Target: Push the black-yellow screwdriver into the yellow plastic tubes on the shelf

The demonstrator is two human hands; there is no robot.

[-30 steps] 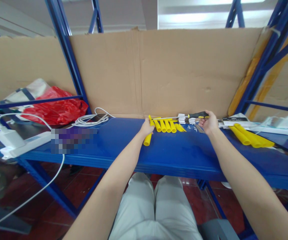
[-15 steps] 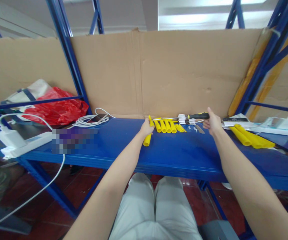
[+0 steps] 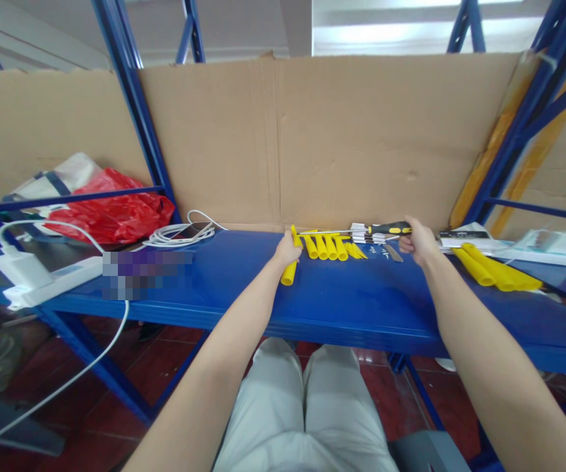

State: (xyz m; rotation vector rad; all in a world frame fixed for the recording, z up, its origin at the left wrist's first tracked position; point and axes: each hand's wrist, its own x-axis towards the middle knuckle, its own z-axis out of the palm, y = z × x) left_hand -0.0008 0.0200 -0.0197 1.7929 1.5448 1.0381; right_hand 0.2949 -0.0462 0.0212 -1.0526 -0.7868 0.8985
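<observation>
My left hand [image 3: 287, 250] is closed around a yellow tube [image 3: 290, 270] that stands tilted on the blue shelf [image 3: 342, 295]. My right hand [image 3: 418, 240] is closed on the black and yellow handle of a screwdriver [image 3: 385, 229]. Its thin shaft runs left, level above the shelf, towards the top of the held tube. Between my hands several more yellow tubes [image 3: 329, 246] lie in a row. A small metal blade [image 3: 393, 253] lies on the shelf just left of my right hand.
More yellow tubes [image 3: 494, 275] lie to the right beside white packets [image 3: 464, 237]. A coiled white cable [image 3: 179, 233], a red bag [image 3: 110, 213] and a white power strip [image 3: 37, 278] are at the left. A cardboard sheet [image 3: 312, 137] backs the shelf.
My right hand shifted slightly right along the screwdriver handle and re-closed on it. My left hand and its tube stayed in place.
</observation>
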